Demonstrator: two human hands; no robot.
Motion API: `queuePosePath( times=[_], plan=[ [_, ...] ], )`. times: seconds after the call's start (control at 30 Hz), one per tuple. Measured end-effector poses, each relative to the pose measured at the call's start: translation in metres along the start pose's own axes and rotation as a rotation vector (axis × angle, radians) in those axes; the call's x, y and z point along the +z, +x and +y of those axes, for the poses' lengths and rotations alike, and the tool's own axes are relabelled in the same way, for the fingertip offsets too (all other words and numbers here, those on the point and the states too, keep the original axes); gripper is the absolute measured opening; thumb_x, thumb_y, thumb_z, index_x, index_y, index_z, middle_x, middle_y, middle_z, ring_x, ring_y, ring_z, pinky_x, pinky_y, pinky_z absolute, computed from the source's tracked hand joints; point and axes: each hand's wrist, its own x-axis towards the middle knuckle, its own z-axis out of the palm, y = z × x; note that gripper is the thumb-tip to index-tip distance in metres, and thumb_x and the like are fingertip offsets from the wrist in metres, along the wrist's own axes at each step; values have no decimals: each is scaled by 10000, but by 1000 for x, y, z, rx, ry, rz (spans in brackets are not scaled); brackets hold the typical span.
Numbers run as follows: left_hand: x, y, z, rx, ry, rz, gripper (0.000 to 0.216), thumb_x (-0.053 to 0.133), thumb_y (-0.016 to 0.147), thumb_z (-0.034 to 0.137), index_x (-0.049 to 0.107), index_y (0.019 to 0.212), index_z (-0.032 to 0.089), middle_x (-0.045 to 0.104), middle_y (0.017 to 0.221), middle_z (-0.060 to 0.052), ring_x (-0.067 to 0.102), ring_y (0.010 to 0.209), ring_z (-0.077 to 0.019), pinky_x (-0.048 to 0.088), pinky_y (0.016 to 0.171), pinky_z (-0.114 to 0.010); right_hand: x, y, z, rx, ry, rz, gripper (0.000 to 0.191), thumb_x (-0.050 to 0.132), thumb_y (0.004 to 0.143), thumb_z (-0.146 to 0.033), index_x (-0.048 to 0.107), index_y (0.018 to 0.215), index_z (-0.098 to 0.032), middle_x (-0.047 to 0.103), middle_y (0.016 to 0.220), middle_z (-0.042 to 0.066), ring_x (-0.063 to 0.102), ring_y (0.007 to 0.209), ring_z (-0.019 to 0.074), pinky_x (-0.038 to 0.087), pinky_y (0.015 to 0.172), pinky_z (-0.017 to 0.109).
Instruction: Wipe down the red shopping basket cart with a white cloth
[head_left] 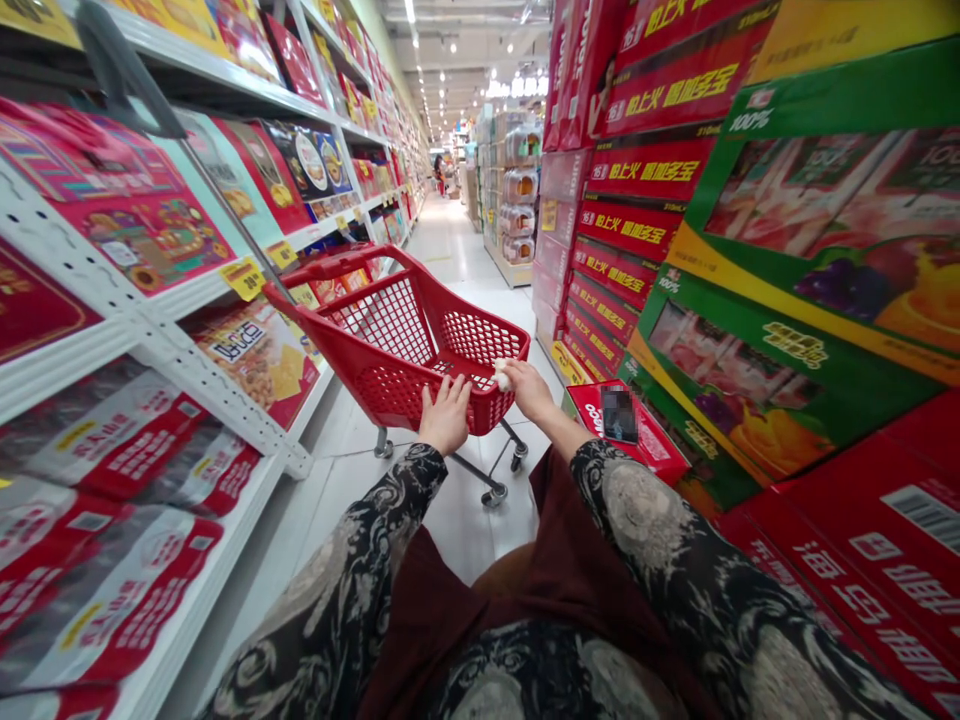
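Observation:
A red plastic shopping cart (420,330) stands tilted in the aisle just in front of me. My left hand (445,412) rests on the cart's near rim with its fingers stretched over the edge. My right hand (525,388) is closed on a small white cloth or tissue (501,376), pressed against the rim at the cart's right corner. Both arms wear dark patterned sleeves. The cart's basket looks empty from here.
Shelves (150,330) of red snack packages line the left side. Stacked red drink cases (630,230) and green juice cartons (810,260) wall the right. A red box (637,440) lies low beside my right arm. The white-tiled aisle (457,250) runs ahead, a person far off.

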Motion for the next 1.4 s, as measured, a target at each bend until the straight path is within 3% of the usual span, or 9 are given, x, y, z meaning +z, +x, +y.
queuePosePath(
  times=[0.27, 0.6, 0.7, 0.83, 0.9, 1.03, 1.13, 1.27, 1.4],
  plan=[
    [4, -3, 10, 9, 11, -11, 655, 372, 812, 168, 255, 1456, 128, 179, 1554, -72, 126, 1429, -312, 155, 1111, -616, 4, -18, -8, 170, 214, 130, 407, 442, 836, -72, 625, 1186, -171, 551, 1337, 81, 500, 1240, 185, 374, 1075, 348],
    [-2, -2, 20, 18, -20, 6, 690, 413, 780, 182, 265, 1451, 123, 208, 1549, -71, 148, 1428, -288, 181, 1130, -557, -11, -37, -37, 127, 186, -9, 490, 471, 722, 1, 651, 1150, -156, 583, 1300, 94, 526, 1225, 208, 402, 1065, 345],
    [-5, 2, 11, -67, -15, 13, 706, 427, 763, 182, 266, 1446, 102, 202, 1548, -98, 166, 1426, -270, 179, 1134, -544, -22, -30, -35, 164, 200, 59, 513, 441, 699, 16, 658, 1130, -160, 621, 1241, 81, 556, 1181, 205, 395, 1072, 360],
    [-5, 5, 6, -104, -5, -6, 715, 436, 754, 184, 267, 1444, 99, 198, 1547, -107, 156, 1429, -270, 163, 1135, -551, -22, -25, -38, 162, 255, 239, 580, 400, 709, 14, 575, 1235, -158, 540, 1332, 81, 476, 1257, 172, 335, 1113, 335],
    [-3, 3, 8, -88, -9, 9, 709, 434, 754, 180, 277, 1442, 110, 208, 1544, -110, 163, 1427, -271, 169, 1131, -554, -12, -29, -45, 164, 242, 195, 577, 436, 706, -5, 546, 1256, -138, 496, 1369, 107, 427, 1296, 195, 314, 1124, 357],
    [-1, -2, 17, -63, -23, 41, 683, 423, 777, 201, 285, 1438, 100, 214, 1538, -129, 168, 1425, -288, 172, 1126, -565, 6, -43, -64, 254, 140, 75, 661, 551, 686, -83, 443, 1338, -98, 351, 1468, 179, 252, 1387, 321, 243, 1125, 521],
    [0, -4, 23, -63, -45, 41, 624, 380, 831, 240, 300, 1432, 93, 220, 1535, -134, 165, 1425, -293, 176, 1126, -559, 9, -46, -72, 318, 122, 59, 667, 559, 725, -156, 396, 1362, -44, 285, 1493, 213, 190, 1407, 340, 223, 1129, 531],
    [-4, -3, 27, -63, -137, 71, 620, 398, 822, 211, 310, 1427, 107, 288, 1512, -140, 215, 1413, -275, 212, 1124, -530, 4, -43, -71, 319, 156, 81, 541, 451, 832, -212, 429, 1345, -44, 352, 1467, 190, 252, 1395, 302, 226, 1141, 479],
    [-17, 4, 38, -28, -272, 215, 567, 337, 848, 163, 326, 1414, 141, 339, 1497, -103, 296, 1383, -181, 224, 1137, -452, -2, -39, -59, 335, 277, 127, 521, 375, 857, -200, 416, 1367, -99, 460, 1411, 135, 407, 1322, 237, 319, 1104, 397]
  ],
)
